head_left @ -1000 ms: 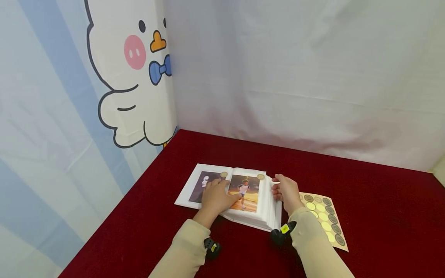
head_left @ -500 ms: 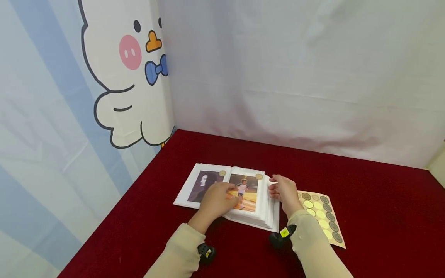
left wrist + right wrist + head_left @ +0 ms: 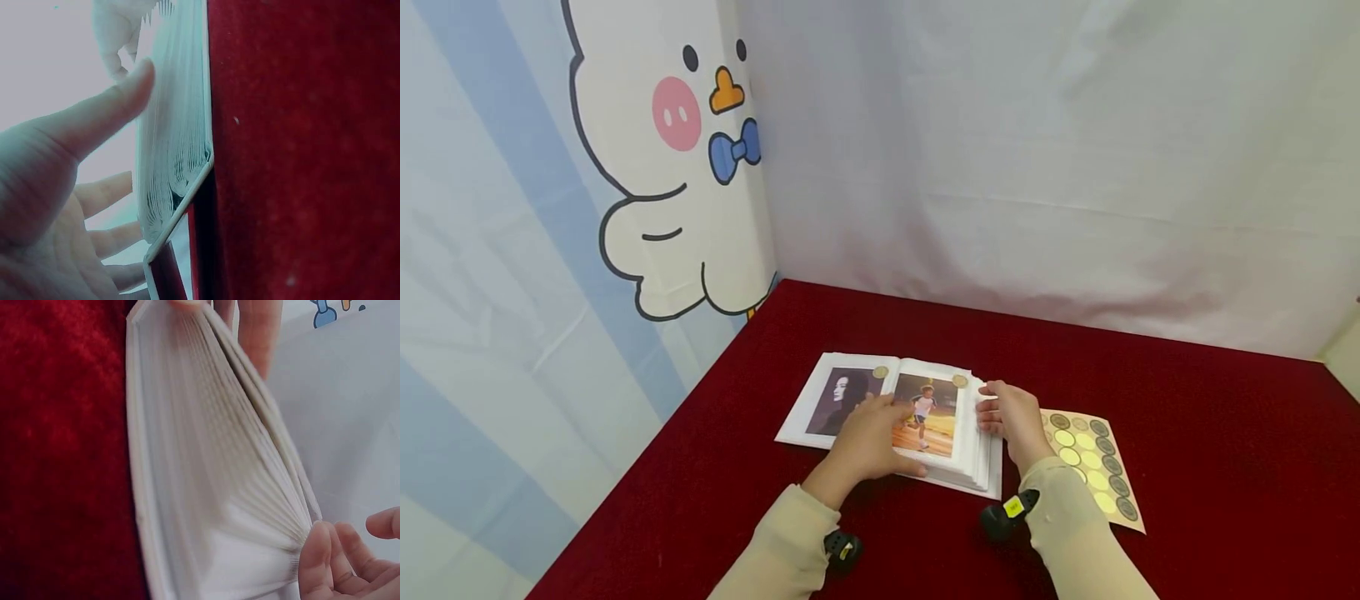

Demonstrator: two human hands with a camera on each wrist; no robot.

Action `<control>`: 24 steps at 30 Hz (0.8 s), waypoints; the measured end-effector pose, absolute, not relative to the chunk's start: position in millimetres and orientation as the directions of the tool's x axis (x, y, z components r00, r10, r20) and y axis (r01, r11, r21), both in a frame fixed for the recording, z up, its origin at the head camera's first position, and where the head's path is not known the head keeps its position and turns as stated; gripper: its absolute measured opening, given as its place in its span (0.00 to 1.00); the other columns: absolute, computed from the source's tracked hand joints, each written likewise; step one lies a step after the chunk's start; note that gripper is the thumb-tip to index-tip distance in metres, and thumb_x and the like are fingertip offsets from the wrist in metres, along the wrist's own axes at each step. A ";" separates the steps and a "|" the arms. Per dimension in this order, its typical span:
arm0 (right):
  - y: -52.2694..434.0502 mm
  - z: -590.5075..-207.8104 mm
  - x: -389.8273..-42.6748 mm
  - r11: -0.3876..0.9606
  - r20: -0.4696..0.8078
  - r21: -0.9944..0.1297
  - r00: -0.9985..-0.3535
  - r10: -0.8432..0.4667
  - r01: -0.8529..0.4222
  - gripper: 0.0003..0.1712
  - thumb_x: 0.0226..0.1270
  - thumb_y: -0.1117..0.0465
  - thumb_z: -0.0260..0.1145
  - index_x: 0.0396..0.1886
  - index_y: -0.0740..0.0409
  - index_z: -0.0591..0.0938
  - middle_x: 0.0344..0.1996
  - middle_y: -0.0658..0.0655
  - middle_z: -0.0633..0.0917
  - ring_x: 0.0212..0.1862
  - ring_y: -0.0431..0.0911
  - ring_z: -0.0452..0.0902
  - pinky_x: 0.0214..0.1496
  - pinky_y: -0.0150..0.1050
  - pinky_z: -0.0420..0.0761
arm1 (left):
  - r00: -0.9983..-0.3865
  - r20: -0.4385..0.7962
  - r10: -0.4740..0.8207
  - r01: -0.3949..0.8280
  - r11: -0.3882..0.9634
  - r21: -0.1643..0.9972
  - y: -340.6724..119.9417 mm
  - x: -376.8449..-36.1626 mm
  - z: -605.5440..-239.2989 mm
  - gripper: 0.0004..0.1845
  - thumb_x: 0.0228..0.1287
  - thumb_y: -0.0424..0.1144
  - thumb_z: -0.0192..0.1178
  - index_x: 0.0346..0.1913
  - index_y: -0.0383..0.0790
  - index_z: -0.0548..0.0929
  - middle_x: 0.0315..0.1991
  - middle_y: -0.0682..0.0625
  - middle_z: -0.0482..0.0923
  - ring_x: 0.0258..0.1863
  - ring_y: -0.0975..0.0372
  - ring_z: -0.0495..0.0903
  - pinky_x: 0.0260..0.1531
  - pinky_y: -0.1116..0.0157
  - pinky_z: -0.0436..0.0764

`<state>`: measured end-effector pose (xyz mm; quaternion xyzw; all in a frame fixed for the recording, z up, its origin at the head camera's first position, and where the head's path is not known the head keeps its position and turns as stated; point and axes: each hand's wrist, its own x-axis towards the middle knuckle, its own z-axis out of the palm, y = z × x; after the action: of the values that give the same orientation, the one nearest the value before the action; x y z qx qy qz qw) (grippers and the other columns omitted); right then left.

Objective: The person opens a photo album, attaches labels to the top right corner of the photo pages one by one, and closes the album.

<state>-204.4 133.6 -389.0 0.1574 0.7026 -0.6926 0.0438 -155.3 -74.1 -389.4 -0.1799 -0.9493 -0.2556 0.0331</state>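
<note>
A white photo album (image 3: 793, 429) lies spread on the red cloth. Its left page carries a dark portrait (image 3: 831, 400); the right page shows a photo of a running child (image 3: 936, 417). One round sticker (image 3: 881, 372) sits at the portrait's upper right corner, another sticker (image 3: 960, 381) at the child photo's. My left hand (image 3: 868, 437) rests across the middle of the album, thumb at its near edge, fingers spread. My right hand (image 3: 1015, 421) is at the album's right side. In the right wrist view its fingertips (image 3: 315, 547) touch the fanned page edges (image 3: 250, 481); its thumb is hidden.
A sticker sheet (image 3: 1097, 467) with several round gold and brown stickers lies right of the album, partly under my right forearm. Red cloth (image 3: 1225, 467) covers the table. A white curtain (image 3: 1037, 167) stands behind, and a cartoon-printed curtain (image 3: 587, 350) on the left.
My left thumb has slid off the child photo toward the album's near edge, and the left fingers have shifted right, baring more of the portrait. My right hand stays at the page edges.
</note>
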 end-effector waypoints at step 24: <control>131.4 -383.8 -201.9 0.024 -0.295 -0.952 -0.938 0.180 0.304 0.22 0.68 0.57 0.48 0.50 0.72 0.75 0.25 0.56 0.78 0.23 0.40 0.73 0.25 0.30 0.78 | -0.792 0.287 0.539 0.604 0.760 0.238 -82.4 -146.5 -377.9 0.18 0.64 0.46 0.59 0.53 0.41 0.82 0.46 0.49 0.81 0.43 0.59 0.81 0.40 0.60 0.79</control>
<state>-201.9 131.4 -383.8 0.1694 0.7141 -0.6777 0.0461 -146.5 -82.4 -377.9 -0.3065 -0.9327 -0.1608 0.1012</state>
